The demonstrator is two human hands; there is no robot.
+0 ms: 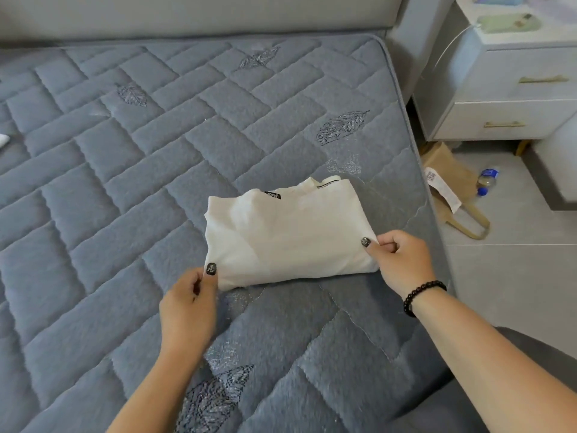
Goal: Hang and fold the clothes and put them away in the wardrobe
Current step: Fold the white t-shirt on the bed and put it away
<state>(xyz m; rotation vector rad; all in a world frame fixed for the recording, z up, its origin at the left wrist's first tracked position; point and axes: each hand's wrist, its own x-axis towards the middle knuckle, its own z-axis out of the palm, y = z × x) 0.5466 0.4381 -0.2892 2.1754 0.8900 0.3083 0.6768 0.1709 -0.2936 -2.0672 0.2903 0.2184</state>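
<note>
While both forearms reach up from the bottom of the frame, the left hand (pixel 190 303) pinches the near-left corner and the right hand (pixel 398 260) the near-right corner of one folded white garment (pixel 288 235), lying mid-frame on the quilted grey mattress (pixel 125 170). Two hands, one beaded bracelet (pixel 420 296).

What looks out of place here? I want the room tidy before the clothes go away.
On the floor beside the bed, a plastic bottle lies on its side against a slumped brown paper bag. The folded white garment on the mattress looks neat.
</note>
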